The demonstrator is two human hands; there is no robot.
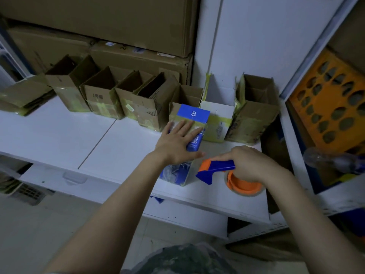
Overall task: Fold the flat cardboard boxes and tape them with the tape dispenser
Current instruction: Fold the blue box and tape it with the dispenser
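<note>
Centrally, a blue box (194, 113) marked "8" lies on the white desk (59, 135), closed, with shiny tape across its top. The left hand (175, 139) rests on it palm down, fingers spread and straight. Just right of the box, lower centre, the right hand (250, 163) curls round the handle of the blue-and-orange dispenser (215, 167), whose nose points at the box's near end; whether it touches is unclear.

Behind, a row of open boxes (102, 101) stands from upper left to centre. Their insides are dark, so I cannot tell the contents. A white box (217, 113) and a brown box (254, 107) stand open right of the blue one. Flat boxes (23, 95) are stacked at far left. An orange crate (324, 99) with round holes sits at the right edge.
</note>
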